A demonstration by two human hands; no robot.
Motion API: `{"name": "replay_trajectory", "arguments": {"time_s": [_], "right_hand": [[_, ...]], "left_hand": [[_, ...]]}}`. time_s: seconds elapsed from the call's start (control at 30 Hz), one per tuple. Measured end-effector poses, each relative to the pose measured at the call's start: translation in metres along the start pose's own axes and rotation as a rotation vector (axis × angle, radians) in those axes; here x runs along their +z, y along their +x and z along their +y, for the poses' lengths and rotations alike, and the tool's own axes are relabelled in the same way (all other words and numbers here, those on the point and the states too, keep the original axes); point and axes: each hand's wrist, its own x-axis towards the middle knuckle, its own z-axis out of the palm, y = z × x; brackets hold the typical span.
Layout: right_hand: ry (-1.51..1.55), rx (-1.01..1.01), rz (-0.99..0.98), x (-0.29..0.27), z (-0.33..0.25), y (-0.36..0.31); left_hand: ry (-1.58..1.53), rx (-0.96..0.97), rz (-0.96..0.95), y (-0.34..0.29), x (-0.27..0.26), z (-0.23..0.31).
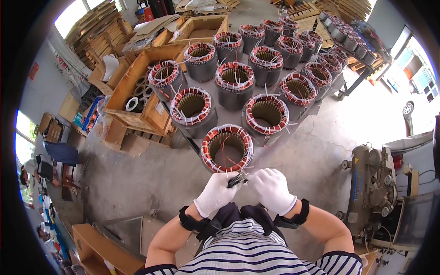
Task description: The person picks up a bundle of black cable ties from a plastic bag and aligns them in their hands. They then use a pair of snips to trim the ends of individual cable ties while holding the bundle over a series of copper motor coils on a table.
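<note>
At the nearest stator (227,139)
The left hand (217,191) grips a black tool (237,179); the right hand (274,189) is closed, contents unclear. The stator stands just beyond, on the table's (230,116) near corner.

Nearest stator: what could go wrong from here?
Two or three things, judging by this view:
1. The dark-handled tool in the gloved left hand sits close to the wound ring of the nearest stator; a slip might nick wire or lacing.
2. A loose red lead hangs in the bore and could snag on tool or glove.
3. The stator seems to stand at the near end of the table; a hard tug might shift it.
</note>
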Motion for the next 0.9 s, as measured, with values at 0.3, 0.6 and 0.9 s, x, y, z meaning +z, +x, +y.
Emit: {"name": "replay_trajectory", "arguments": {"time_s": [0.3, 0.6, 0.9], "right_hand": [[0.154, 0.223, 0.244, -0.029, -0.021, -0.020], [0.812, 0.159, 0.042, -0.050, -0.012, -0.024], [1.211, 0.529, -0.085, -0.079, 0.092, -0.017]], "left_hand": [[0.563, 0.337, 0.461, -0.032, -0.004, 0.037], [0.080, 0.051, -0.168, -0.014, 0.026, 0.065], [0.033, -0.026, 0.086, 0.036, 0.076, 0.084]]}}
